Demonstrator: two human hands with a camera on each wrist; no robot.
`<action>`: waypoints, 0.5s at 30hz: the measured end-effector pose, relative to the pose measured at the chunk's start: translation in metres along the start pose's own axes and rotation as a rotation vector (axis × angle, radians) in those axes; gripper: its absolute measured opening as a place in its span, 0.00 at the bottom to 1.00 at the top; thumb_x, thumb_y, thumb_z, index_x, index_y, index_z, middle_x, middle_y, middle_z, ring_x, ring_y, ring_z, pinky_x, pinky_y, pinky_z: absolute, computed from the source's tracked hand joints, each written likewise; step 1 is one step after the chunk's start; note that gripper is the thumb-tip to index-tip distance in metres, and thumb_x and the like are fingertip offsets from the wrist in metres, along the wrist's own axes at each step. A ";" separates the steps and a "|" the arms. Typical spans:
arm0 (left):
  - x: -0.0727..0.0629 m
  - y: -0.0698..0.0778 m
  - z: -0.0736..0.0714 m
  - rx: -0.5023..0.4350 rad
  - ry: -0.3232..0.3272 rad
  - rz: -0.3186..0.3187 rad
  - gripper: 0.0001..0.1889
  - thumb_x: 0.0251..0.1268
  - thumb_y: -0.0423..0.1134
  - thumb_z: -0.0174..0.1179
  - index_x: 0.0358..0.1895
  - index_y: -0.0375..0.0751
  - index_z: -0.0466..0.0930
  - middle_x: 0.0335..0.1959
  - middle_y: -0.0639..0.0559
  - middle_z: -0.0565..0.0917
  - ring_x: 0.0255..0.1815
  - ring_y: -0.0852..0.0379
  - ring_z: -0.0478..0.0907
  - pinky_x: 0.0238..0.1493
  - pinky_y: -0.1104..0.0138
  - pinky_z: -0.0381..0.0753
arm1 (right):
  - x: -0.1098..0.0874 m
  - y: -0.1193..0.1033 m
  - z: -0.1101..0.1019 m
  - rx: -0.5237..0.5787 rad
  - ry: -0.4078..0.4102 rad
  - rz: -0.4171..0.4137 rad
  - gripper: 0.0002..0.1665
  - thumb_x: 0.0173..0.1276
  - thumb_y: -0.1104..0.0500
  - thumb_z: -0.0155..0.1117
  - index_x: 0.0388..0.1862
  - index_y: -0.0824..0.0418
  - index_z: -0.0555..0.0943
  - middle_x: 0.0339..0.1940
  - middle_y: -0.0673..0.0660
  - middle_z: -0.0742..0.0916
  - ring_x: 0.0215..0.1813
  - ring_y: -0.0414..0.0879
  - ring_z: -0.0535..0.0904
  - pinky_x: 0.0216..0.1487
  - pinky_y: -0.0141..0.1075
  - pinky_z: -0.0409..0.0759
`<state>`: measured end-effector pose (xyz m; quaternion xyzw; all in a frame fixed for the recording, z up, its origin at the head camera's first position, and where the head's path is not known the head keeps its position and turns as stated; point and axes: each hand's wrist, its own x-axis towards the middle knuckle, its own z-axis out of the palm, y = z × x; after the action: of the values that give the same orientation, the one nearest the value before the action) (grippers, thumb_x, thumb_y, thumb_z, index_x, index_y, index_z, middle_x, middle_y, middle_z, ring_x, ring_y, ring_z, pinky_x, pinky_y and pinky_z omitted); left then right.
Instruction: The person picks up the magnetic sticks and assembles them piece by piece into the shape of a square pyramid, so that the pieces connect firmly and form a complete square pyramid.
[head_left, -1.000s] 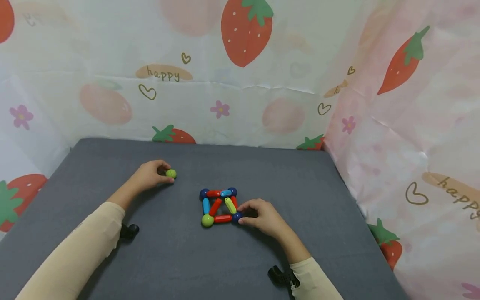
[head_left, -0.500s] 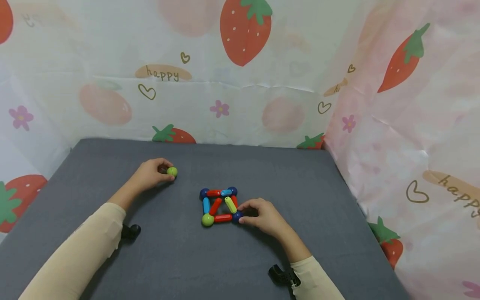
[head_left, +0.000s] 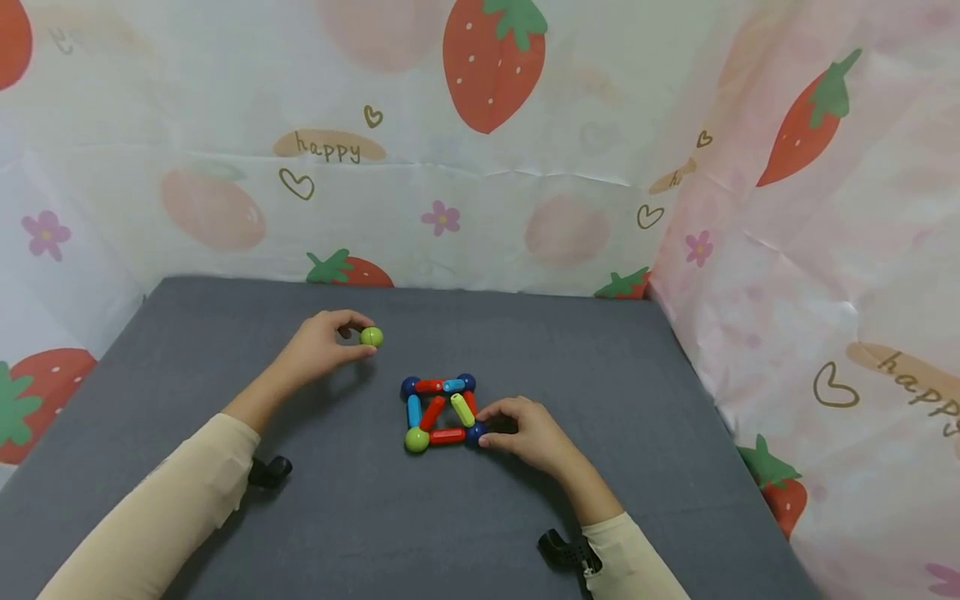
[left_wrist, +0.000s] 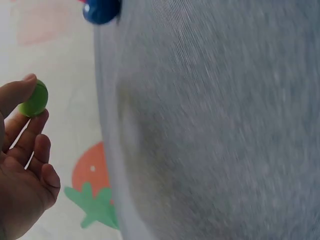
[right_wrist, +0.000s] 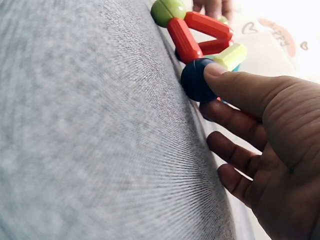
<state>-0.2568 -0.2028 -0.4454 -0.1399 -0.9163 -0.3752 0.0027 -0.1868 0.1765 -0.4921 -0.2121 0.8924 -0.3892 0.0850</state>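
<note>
My left hand pinches a green ball between thumb and fingers, raised over the table, up and left of a frame of rods and balls. In the left wrist view the same green ball sits at the fingertips. My right hand pinches the dark blue ball at the frame's near right corner; the right wrist view shows the thumb on that blue ball. A green ball forms the near left corner, and two dark blue balls the far ones. A red rod and a yellow-green rod slant up from the near corners.
The grey cloth-covered table carries the frame near its middle. A strawberry-print curtain stands behind the table and along its sides. Black wrist cameras hang from both sleeves.
My left hand has lifted the green ball and carried it to the right, closer to the frame. My right hand stays on the blue ball.
</note>
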 end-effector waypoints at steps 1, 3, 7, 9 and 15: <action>-0.001 0.004 0.000 -0.002 0.005 0.010 0.21 0.65 0.49 0.71 0.59 0.50 0.83 0.56 0.49 0.83 0.57 0.44 0.75 0.52 0.50 0.76 | 0.000 0.000 0.000 -0.001 0.001 -0.001 0.16 0.62 0.52 0.79 0.49 0.44 0.88 0.47 0.42 0.87 0.52 0.42 0.79 0.58 0.45 0.77; -0.003 0.011 0.002 -0.006 0.012 0.024 0.21 0.65 0.50 0.72 0.59 0.51 0.83 0.55 0.50 0.83 0.56 0.45 0.74 0.51 0.51 0.75 | 0.000 0.000 0.000 -0.002 0.000 -0.004 0.16 0.62 0.52 0.79 0.49 0.44 0.88 0.47 0.42 0.87 0.52 0.42 0.79 0.58 0.45 0.77; -0.007 0.023 0.006 -0.013 0.011 0.042 0.21 0.64 0.51 0.72 0.58 0.52 0.84 0.54 0.51 0.82 0.55 0.45 0.73 0.50 0.53 0.74 | 0.000 -0.001 0.000 -0.011 0.003 -0.007 0.16 0.62 0.51 0.79 0.49 0.44 0.88 0.47 0.42 0.87 0.52 0.42 0.79 0.59 0.45 0.77; -0.009 0.027 0.009 -0.021 0.000 0.049 0.21 0.64 0.52 0.72 0.58 0.53 0.84 0.53 0.52 0.81 0.55 0.44 0.73 0.50 0.54 0.73 | 0.000 0.000 0.000 -0.010 0.005 -0.005 0.16 0.62 0.51 0.79 0.49 0.44 0.88 0.47 0.42 0.87 0.52 0.41 0.79 0.58 0.45 0.77; -0.016 0.040 0.024 -0.016 -0.031 0.069 0.20 0.64 0.50 0.72 0.58 0.54 0.84 0.50 0.51 0.80 0.54 0.44 0.73 0.48 0.55 0.72 | -0.001 0.000 0.000 0.000 0.006 -0.003 0.16 0.62 0.51 0.79 0.49 0.44 0.88 0.46 0.42 0.87 0.51 0.41 0.79 0.56 0.44 0.77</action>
<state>-0.2289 -0.1636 -0.4370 -0.1775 -0.9079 -0.3798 0.0003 -0.1863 0.1767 -0.4925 -0.2122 0.8923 -0.3900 0.0819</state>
